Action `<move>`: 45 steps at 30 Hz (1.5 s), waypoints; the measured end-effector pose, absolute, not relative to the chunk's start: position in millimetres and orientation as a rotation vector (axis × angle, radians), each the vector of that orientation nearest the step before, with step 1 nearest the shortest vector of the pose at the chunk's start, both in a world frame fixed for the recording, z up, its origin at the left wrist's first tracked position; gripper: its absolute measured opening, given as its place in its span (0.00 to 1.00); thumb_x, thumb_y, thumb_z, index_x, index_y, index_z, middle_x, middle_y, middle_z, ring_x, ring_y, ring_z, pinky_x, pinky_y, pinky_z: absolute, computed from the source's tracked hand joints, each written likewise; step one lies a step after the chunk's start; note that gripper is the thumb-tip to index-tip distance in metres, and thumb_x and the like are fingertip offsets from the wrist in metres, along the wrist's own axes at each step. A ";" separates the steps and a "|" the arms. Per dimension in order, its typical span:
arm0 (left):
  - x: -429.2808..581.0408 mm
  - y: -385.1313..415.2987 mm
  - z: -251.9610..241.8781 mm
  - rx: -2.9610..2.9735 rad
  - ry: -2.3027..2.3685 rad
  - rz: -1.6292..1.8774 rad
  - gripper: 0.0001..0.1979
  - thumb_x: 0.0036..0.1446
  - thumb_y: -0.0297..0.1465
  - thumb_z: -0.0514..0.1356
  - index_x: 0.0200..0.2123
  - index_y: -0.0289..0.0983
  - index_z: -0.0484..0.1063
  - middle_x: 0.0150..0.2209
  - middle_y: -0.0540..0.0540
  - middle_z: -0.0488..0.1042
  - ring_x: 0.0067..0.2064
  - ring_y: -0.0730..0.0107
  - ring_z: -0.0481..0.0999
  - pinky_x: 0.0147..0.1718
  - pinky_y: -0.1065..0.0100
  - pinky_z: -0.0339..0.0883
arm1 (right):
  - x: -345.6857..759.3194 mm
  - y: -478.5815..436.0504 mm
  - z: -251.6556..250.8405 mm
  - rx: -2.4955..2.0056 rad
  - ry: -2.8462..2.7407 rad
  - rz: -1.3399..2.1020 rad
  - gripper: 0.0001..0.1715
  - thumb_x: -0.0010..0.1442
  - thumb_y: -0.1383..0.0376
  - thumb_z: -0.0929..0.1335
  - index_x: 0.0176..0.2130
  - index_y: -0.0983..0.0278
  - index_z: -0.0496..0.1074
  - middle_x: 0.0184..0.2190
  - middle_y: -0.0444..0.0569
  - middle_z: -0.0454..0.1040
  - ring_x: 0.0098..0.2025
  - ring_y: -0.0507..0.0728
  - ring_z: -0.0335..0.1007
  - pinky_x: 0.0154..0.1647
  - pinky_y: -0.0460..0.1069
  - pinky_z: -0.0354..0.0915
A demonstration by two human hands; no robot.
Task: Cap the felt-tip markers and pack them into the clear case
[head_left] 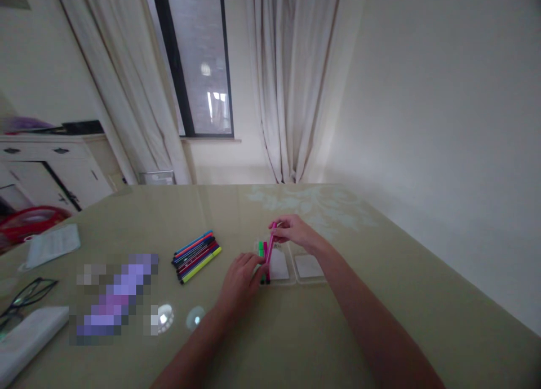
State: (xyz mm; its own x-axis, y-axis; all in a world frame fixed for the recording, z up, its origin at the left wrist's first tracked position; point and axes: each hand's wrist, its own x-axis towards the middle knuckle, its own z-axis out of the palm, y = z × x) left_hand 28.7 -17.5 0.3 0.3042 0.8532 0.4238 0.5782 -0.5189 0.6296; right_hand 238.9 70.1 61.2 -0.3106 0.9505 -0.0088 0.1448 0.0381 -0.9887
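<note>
My right hand [293, 230] pinches the top end of a pink felt pen [270, 247] that stands tilted, its lower end down in an opened clear plastic pen case [291, 268] on the table. My left hand [242, 276] rests with curled fingers on the case's left side, where a green pen [261, 250] and a red pen [265, 248] lie. A loose bunch of several coloured pens [196, 256] lies on the table to the left of my left hand.
The olive-green table [296, 332] reaches to a white wall on the right. At the left lie glasses [25, 296], a white box [27, 335], a folded white cloth [53, 243] and a blurred purple patch. A white cabinet, curtains and a window stand behind.
</note>
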 end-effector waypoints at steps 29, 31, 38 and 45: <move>19.7 -22.9 -3.9 2.438 1.194 0.789 0.24 0.60 0.38 0.68 0.59 0.42 0.72 0.57 0.40 0.76 0.58 0.52 0.73 0.58 0.51 0.69 | 218.2 62.5 43.3 -1.633 -1.790 0.895 0.05 0.60 0.66 0.75 0.34 0.66 0.77 0.20 0.45 0.78 0.22 0.52 0.75 0.25 0.43 0.67; 20.3 -23.0 -5.1 2.442 1.208 0.759 0.25 0.60 0.37 0.68 0.60 0.42 0.71 0.57 0.41 0.75 0.58 0.52 0.71 0.59 0.50 0.68 | 216.7 62.2 40.6 -1.682 -1.830 0.803 0.06 0.61 0.64 0.75 0.35 0.66 0.78 0.23 0.46 0.80 0.23 0.52 0.76 0.27 0.43 0.66; 20.8 -20.7 -6.1 2.493 1.180 0.747 0.21 0.64 0.34 0.66 0.60 0.45 0.72 0.57 0.43 0.75 0.58 0.55 0.72 0.59 0.52 0.70 | 213.4 62.7 34.0 -1.742 -1.903 0.676 0.10 0.58 0.60 0.77 0.35 0.65 0.82 0.24 0.48 0.82 0.29 0.55 0.79 0.31 0.45 0.65; 22.8 -23.0 -3.7 2.613 1.185 0.720 0.19 0.65 0.36 0.64 0.59 0.46 0.74 0.60 0.44 0.76 0.58 0.54 0.72 0.58 0.51 0.71 | 226.0 68.9 30.4 -1.596 -2.077 0.851 0.08 0.52 0.63 0.78 0.34 0.64 0.84 0.29 0.47 0.83 0.33 0.55 0.78 0.30 0.45 0.62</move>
State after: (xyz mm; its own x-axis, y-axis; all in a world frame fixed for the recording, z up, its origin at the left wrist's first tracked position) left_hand 22.8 -23.0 -3.7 0.5644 0.7462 0.3531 0.6576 -0.6649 0.3541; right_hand 226.0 68.9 30.4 -0.2793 0.9584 -0.0596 0.7248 0.1697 -0.6677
